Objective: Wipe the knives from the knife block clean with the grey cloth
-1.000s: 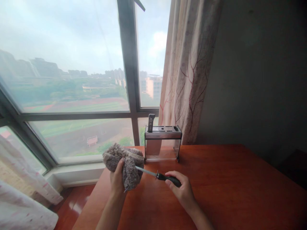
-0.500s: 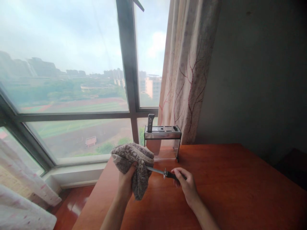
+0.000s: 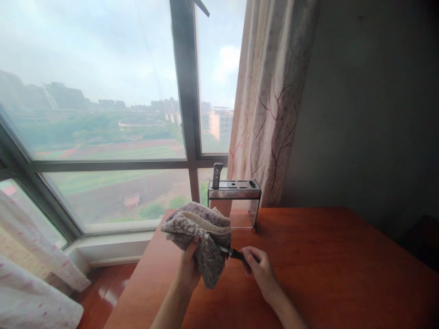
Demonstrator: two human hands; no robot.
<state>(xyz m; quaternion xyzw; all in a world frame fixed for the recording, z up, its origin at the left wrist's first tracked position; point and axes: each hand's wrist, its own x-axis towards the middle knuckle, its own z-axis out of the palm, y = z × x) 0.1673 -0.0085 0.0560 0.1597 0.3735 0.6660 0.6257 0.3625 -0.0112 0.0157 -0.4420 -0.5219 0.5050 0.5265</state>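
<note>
Left hand (image 3: 190, 266): closed on the cloth (image 3: 197, 226), thumb pressed to its near face; I can't see the other fingers from here.
Cloth: grey, shaggy and bunched, held up over the table (image 3: 318, 260), just this side of the block (image 3: 235, 193) and hiding its lower left corner.
Rod (image 3: 236, 254): black handle to the right; a short bright stretch of metal shows, then the cloth covers the rest.
Right hand (image 3: 261, 269): fingers curled narrow around the rod's handle, just right of the cloth.
Block: upright at the table's far edge, slotted metal top over see-through sides, with one grey handle (image 3: 217, 176) standing up at its left end.
Window (image 3: 103, 114): far and left, a sports field below.
Curtain (image 3: 265, 114): hanging behind the block, branch-patterned, beside a dark wall (image 3: 360, 114).
</note>
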